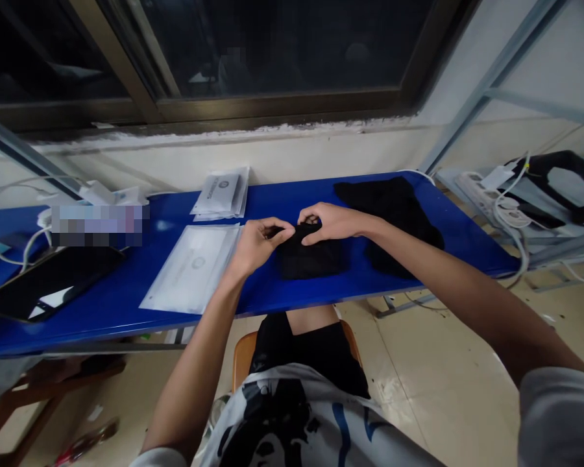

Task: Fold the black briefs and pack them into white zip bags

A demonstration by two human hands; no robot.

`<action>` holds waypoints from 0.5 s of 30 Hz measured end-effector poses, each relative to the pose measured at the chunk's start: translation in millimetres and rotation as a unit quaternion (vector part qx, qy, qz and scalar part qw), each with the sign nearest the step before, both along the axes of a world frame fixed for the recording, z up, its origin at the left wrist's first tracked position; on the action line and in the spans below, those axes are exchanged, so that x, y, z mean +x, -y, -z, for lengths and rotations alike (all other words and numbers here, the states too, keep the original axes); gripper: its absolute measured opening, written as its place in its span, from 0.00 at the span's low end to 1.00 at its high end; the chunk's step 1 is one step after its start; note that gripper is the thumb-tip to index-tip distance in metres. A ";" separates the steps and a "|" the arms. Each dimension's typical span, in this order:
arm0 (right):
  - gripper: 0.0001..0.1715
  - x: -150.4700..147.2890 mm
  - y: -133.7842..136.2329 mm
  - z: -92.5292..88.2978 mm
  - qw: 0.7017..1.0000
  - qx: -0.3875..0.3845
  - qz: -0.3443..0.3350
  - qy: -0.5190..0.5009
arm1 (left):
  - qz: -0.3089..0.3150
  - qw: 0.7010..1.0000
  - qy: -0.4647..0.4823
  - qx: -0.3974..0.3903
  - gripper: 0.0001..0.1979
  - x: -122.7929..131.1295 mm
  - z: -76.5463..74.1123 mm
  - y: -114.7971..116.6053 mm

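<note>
While my left grip (254,245) pinches the folded black cloth (311,261), my right grip (338,222) curls over its far edge.

Cloth's on the blue table (285,194), between a front stack of frosted bags (187,272) and a looser black garment (394,194). It's a squat bundle, a bit longer side to side, so its long axis runs roughly along the table's near edge. Left thumb and fingertips are pressed together at the far left corner; right thumb and fingers are parted, can't tell if they've got fabric. Container-wise, the front stack lies flat, and a smaller stack of bags (221,193) sits behind it, grey print on top; what's inside either is too cloudy to tell.
</note>
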State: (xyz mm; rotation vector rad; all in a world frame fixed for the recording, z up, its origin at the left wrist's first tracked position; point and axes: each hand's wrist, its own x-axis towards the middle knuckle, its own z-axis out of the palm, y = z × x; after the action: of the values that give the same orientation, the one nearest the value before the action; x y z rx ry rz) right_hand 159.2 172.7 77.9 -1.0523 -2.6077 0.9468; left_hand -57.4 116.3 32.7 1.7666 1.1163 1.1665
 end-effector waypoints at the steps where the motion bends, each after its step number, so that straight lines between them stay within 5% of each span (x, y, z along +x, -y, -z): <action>1: 0.19 0.3 3.2 -3.3 1.000 0.011 0.005 0.003 | -0.002 1.000 -0.008 0.021 0.13 -0.5 -4.2 1.5; 6: 0.20 -0.1 13.0 -22.3 0.990 0.106 -0.027 0.085 | 0.049 0.993 -0.016 0.104 0.09 0.4 -31.3 9.1; 9: 0.34 -2.8 12.2 -22.4 0.993 0.106 -0.052 0.023 | 0.083 0.993 -0.014 0.085 0.10 2.0 -39.1 10.3; 11: 0.39 -5.7 11.3 -16.2 0.995 0.058 -0.077 -0.029 | 0.095 0.993 -0.018 0.071 0.12 1.1 -40.5 10.0; 15: 0.25 -9.5 13.8 -0.3 0.992 -0.094 -0.062 -0.055 | 0.050 0.994 -0.075 0.058 0.13 -8.4 -42.9 9.6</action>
State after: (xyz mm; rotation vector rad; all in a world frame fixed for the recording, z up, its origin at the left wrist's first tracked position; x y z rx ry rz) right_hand 149.7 159.0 78.2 -0.8567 -2.5573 1.2625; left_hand -65.8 106.7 75.7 2.0043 1.0497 1.0724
